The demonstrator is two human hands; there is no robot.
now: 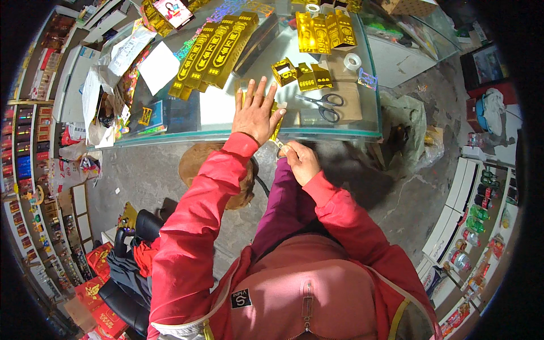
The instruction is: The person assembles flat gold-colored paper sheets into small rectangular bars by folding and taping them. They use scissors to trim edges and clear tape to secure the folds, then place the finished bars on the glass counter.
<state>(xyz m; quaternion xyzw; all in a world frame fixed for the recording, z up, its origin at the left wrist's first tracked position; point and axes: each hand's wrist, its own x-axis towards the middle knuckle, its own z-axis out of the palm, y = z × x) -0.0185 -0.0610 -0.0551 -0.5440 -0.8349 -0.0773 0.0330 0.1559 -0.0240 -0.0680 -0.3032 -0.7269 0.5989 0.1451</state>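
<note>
My left hand point(254, 116) lies flat with fingers spread on the glass counter point(187, 135), pressing on a narrow gold card strip point(276, 132) that shows beside the thumb and reaches the front edge. Just below that edge, my right hand point(300, 163) is closed in a pinch at the strip's near end. A small pale piece shows at its fingertips, but its kind is unclear. To the right lie dark-handled scissors point(328, 107), a folded gold card piece point(315, 78) and a small gold card box point(283, 72). Long printed gold card strips point(214, 54) lie to the left.
A tape roll point(352, 61) and more gold card pieces point(323, 33) sit at the counter's right. White paper point(160, 68) and a lit phone point(173, 12) are on the left. Below stand a brown round stool point(201, 164) and a black chair point(127, 289). Shelves line both sides.
</note>
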